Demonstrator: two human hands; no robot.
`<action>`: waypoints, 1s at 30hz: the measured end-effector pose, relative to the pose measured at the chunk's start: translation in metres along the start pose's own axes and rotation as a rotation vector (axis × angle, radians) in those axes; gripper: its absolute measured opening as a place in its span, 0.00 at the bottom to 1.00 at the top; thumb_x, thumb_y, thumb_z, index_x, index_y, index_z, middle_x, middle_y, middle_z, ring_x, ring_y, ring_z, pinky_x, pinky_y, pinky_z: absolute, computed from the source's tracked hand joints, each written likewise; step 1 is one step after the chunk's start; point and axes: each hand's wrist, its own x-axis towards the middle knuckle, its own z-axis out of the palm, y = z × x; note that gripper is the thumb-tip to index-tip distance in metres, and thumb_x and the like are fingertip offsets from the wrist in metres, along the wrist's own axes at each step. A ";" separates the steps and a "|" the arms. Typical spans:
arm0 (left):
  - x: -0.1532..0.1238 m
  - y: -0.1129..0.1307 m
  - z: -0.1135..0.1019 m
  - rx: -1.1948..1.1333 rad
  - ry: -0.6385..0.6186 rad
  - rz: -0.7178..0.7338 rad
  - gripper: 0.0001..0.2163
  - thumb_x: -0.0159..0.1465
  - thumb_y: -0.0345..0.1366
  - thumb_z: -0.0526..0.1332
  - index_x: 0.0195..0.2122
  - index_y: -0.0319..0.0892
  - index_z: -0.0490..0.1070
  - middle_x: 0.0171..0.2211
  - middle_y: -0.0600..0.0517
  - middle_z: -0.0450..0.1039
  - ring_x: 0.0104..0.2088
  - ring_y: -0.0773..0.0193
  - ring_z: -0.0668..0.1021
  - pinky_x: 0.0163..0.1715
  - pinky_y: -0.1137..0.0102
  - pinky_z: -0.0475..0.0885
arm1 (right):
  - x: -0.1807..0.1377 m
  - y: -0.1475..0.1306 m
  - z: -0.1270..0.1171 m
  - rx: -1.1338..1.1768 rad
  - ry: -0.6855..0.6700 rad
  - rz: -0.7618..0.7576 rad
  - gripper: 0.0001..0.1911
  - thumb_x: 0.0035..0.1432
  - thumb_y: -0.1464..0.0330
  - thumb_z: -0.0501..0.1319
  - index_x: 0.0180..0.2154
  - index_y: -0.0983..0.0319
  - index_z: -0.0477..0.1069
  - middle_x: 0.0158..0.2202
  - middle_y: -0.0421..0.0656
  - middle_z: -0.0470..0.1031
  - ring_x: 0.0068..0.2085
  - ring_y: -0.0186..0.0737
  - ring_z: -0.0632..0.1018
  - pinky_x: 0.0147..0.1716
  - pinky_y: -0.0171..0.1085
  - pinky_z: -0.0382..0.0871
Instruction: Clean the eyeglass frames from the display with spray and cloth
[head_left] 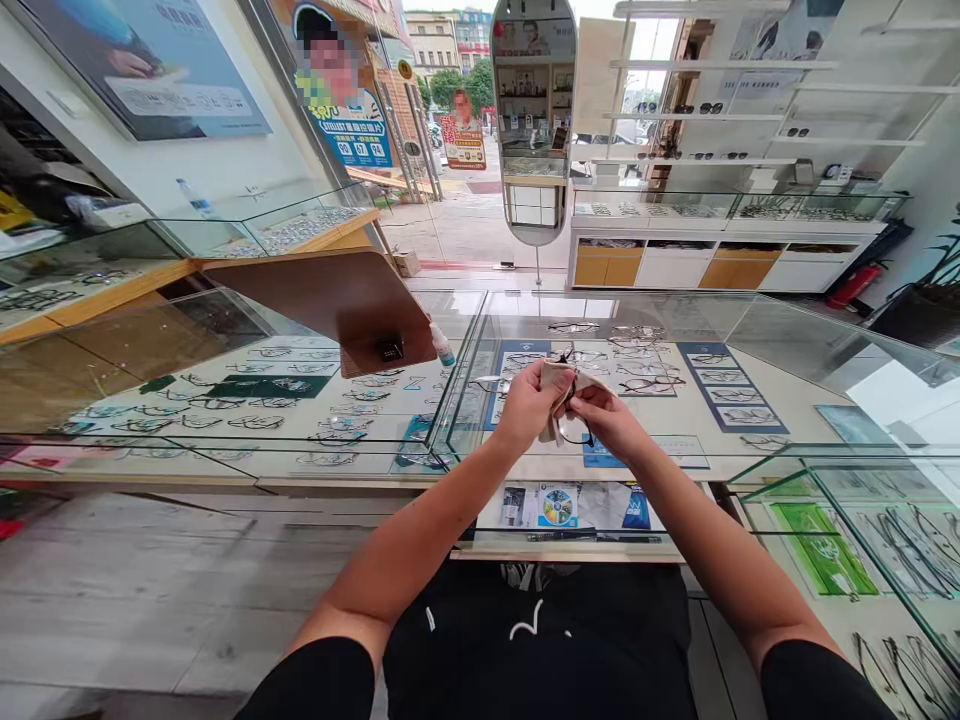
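Above the glass counter, my two hands are close together around a pair of eyeglasses (577, 436) with a dark frame. My left hand (531, 398) is closed on a beige cloth (553, 405), pinching it against the glasses. With its fingers drawn together, my right hand (604, 415) grips the frame; part of the cloth spreads behind these fingers. One lens hangs below the hands, and the rest of the glasses is hidden by cloth and fingers.
Under the glass counter top (517, 465) lie rows of eyeglasses. On its left stand a brown board (322, 290) and a small spray bottle (442, 345). An open drawer (570, 550) is close to my body. Beyond the counter stands a tall mirror (534, 120).
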 end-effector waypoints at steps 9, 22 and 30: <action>0.004 0.004 -0.008 -0.067 -0.140 -0.088 0.27 0.58 0.60 0.78 0.39 0.42 0.73 0.23 0.56 0.74 0.23 0.67 0.76 0.27 0.71 0.75 | -0.001 -0.003 -0.003 0.071 0.083 0.022 0.20 0.55 0.50 0.80 0.35 0.59 0.83 0.34 0.44 0.85 0.38 0.42 0.81 0.43 0.40 0.75; 0.007 0.005 -0.020 0.021 -0.178 -0.077 0.15 0.62 0.41 0.75 0.48 0.41 0.83 0.40 0.49 0.83 0.44 0.58 0.81 0.50 0.66 0.74 | 0.003 -0.011 -0.014 0.201 0.168 0.038 0.21 0.52 0.51 0.81 0.33 0.59 0.78 0.36 0.44 0.84 0.34 0.37 0.78 0.35 0.36 0.74; 0.021 0.009 -0.031 -0.254 0.137 -0.158 0.23 0.53 0.39 0.83 0.46 0.42 0.78 0.37 0.51 0.83 0.38 0.61 0.83 0.42 0.68 0.77 | 0.001 -0.014 -0.006 0.142 0.121 0.071 0.23 0.51 0.51 0.82 0.31 0.59 0.76 0.33 0.44 0.83 0.33 0.37 0.76 0.32 0.35 0.69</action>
